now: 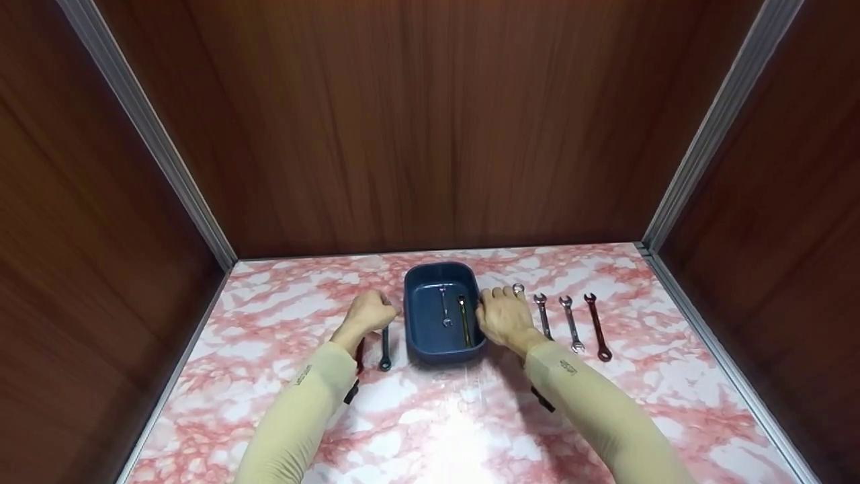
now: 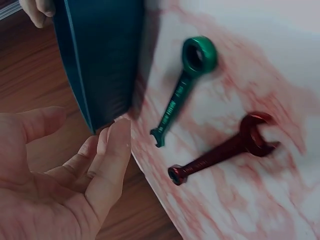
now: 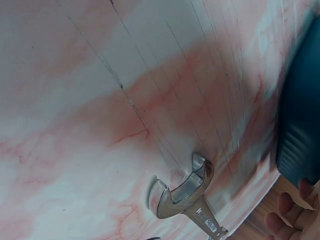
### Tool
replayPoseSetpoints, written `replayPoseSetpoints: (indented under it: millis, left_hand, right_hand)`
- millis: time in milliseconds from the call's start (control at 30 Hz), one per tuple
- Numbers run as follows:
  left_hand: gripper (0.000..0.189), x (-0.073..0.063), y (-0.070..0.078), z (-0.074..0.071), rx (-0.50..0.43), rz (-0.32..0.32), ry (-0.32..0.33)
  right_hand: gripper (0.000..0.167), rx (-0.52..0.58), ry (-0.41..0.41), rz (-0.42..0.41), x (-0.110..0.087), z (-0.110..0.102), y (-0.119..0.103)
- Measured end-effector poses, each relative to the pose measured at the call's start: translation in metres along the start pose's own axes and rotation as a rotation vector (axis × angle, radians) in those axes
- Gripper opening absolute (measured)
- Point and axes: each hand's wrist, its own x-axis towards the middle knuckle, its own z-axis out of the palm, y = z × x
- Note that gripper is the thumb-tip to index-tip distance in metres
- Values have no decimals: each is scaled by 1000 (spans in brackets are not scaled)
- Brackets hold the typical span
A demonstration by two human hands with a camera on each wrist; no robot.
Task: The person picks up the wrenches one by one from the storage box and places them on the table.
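A dark blue bin (image 1: 447, 357) stands between the two hands, with a small silver wrench (image 1: 445, 308) and a yellowish wrench (image 1: 465, 323) inside. My left hand (image 1: 366, 312) is just left of the bin; in the left wrist view its fingers are loosely bent and hold nothing. Below that hand lie a green wrench (image 2: 175, 95) and a red wrench (image 2: 222, 152). My right hand (image 1: 505, 316) is at the bin's right side, its fingers loosely bent; whether they touch the wall is unclear. A silver wrench (image 1: 518, 288) is partly hidden by this hand.
Right of the right hand, two silver wrenches (image 1: 543, 314) and a dark red wrench (image 1: 598, 329) lie in a row. The pink-and-white marbled tabletop (image 1: 416, 417) is enclosed by brown wood-look panels (image 1: 430, 134) at the back and sides, with metal rails at the corners.
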Motion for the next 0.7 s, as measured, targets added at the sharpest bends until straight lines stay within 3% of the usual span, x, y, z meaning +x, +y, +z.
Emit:
replayPoseSetpoints:
  millis: [100,333,700]
  left_hand:
    - [20,1,6,1,-36,1,-4]
    - [27,3,21,3,-171,-69,-55]
    - [34,5,47,13,-181,-51,-108]
  right_hand:
    - [38,1,2,2,0,0,0]
    - [35,1,13,4,0,1,0]
    - [37,1,-18,11,1,0,0]
